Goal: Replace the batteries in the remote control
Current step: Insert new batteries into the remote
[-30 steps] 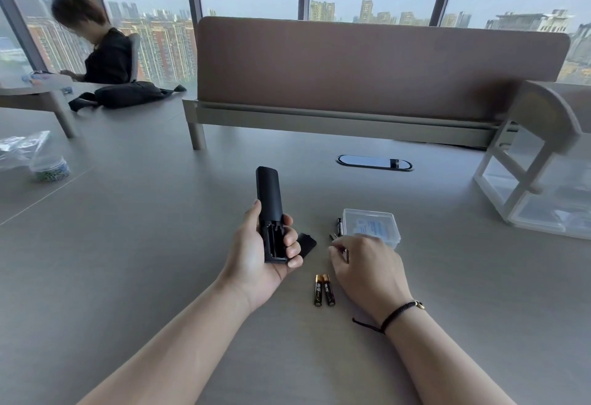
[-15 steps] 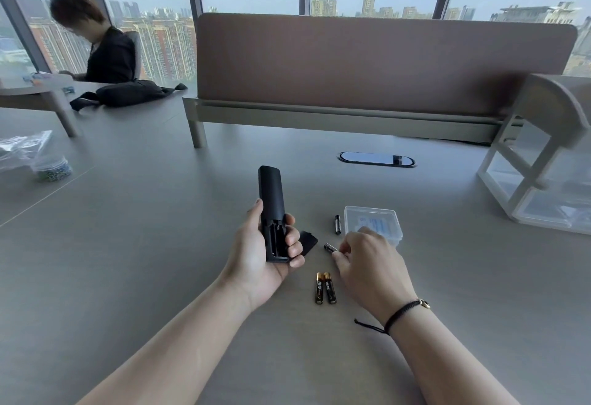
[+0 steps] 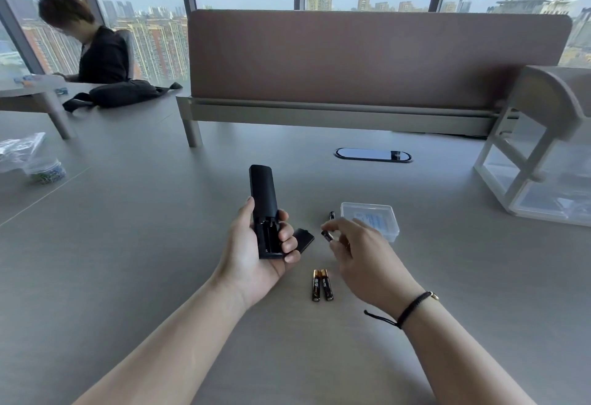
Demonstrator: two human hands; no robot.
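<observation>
Left hand (image 3: 256,254) wrapped around the lower end of the black remote control (image 3: 264,209), thumb along its left edge, fingers curled over its right edge; remote held above the grey table (image 3: 128,244), back side up, top end pointing away toward the brown desk divider (image 3: 367,59). Battery bay (image 3: 268,235) open near the remote's lower end, both slots bare, a spring visible at the far end.

Just right of the remote, flat on the table: the black battery cover (image 3: 303,237), partly hidden behind the left fingers.

Further right of the remote: right hand (image 3: 361,254) raised off the table, thumb and fingertips pinching one small dark battery (image 3: 327,235), its end poking out toward the remote. Black cord bracelet (image 3: 412,307) on the right wrist.

Beyond that pinched cell, right of the remote: a second dark battery (image 3: 331,215) lying on the table, just left of a clear plastic box (image 3: 371,217) with a blue-printed sheet inside.

Nearer than the remote and slightly to its right: two gold-and-black batteries (image 3: 322,284) lying side by side, touching, ends pointing away.

Far beyond the remote: an oval cable port (image 3: 372,155) set in the table. Far left of the remote: a clear bag (image 3: 22,152) and a small tub. Far right: a white rack (image 3: 537,161).
</observation>
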